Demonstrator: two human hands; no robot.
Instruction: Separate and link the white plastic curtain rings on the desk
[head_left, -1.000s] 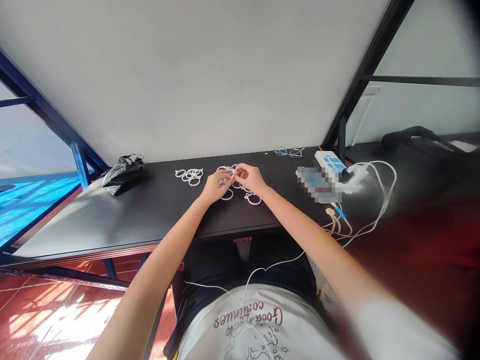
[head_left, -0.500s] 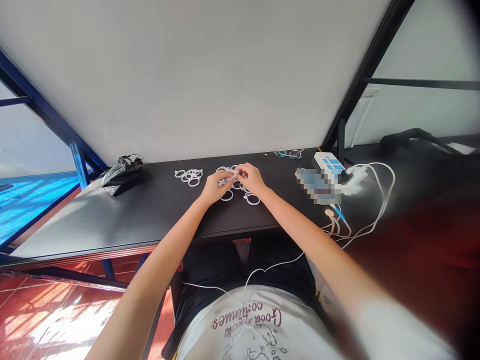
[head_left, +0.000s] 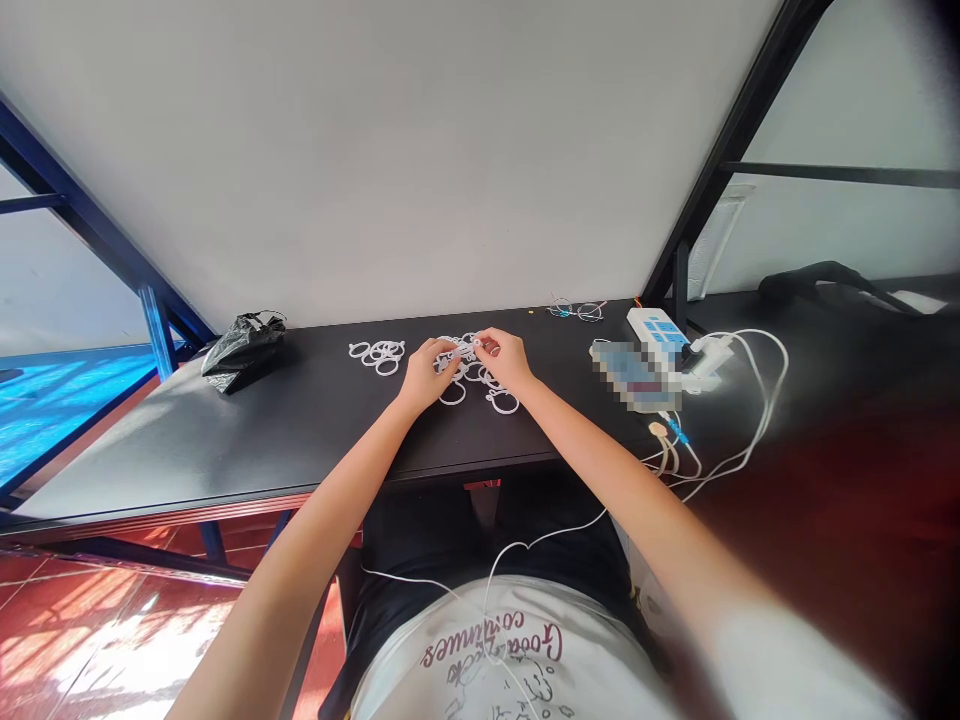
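White plastic rings with small knobs lie in a loose pile on the black table. Over the pile's left side, my left hand pinches a white ring piece between thumb and fingers. My right hand is closed at the pile's right side, its fingertips on a white ring close to the left fingers. How the pieces join between the fingertips is too small to make out. A second, smaller cluster of white rings rests to the left of my hands.
A crumpled black plastic bag sits at the left back. Glasses lie near the wall. On the right are a blurred-out phone, a white power strip with plugs, and white cables. One thin cable crosses my lap.
My fingertips have moved slightly apart, and my left hand has shifted a little left. More of the ring pile shows between them. The other things stay where they were.
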